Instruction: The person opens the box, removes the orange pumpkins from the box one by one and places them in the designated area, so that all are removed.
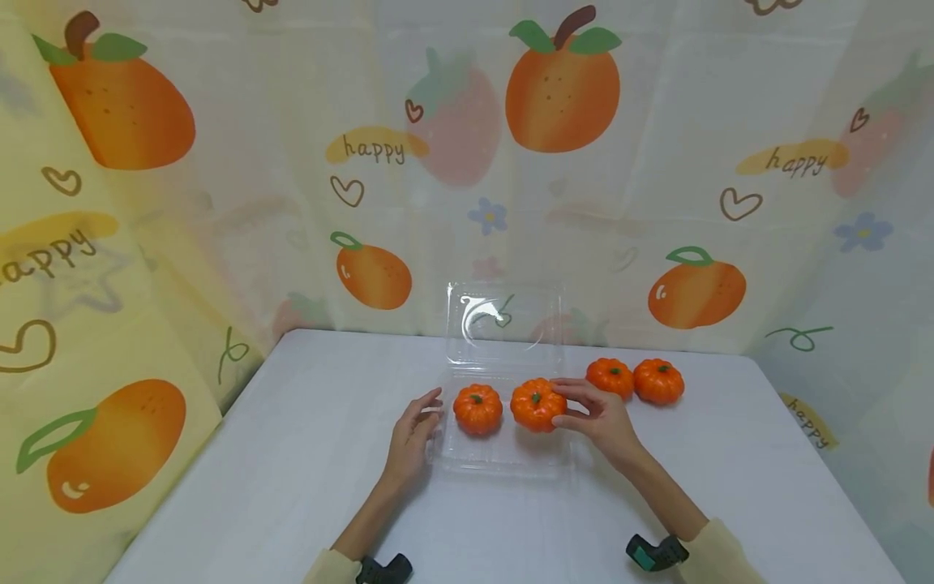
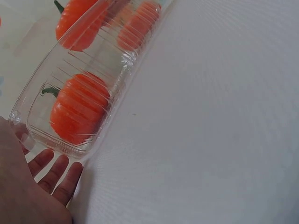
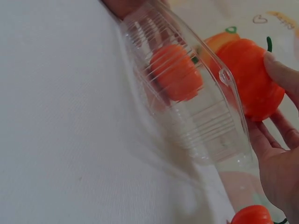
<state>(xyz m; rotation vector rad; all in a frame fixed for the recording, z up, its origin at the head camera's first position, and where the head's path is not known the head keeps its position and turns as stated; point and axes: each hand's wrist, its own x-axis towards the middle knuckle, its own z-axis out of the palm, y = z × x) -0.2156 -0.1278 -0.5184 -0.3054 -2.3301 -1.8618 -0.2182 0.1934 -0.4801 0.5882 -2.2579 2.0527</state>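
Pumpkin (image 1: 536,405), orange with a green stem, is pinched between the thumb and fingers of my right hand (image 1: 600,420); it lies at the fingertips, to the left of my palm, stem up. I find it over the right half of a clear plastic container (image 1: 496,456), and the right wrist view shows it raised above the rim. My left hand (image 1: 412,438) is at the container's left edge, fingers relaxed and slightly apart; I cannot tell how firmly they press. A second pumpkin (image 1: 477,410) sits inside the container on the left, between my left hand and the held one. Two further pumpkins (image 1: 659,382) lie side by side on the white table (image 1: 328,422), beyond my right hand. The container's lid (image 1: 503,324) stands raised at the back.
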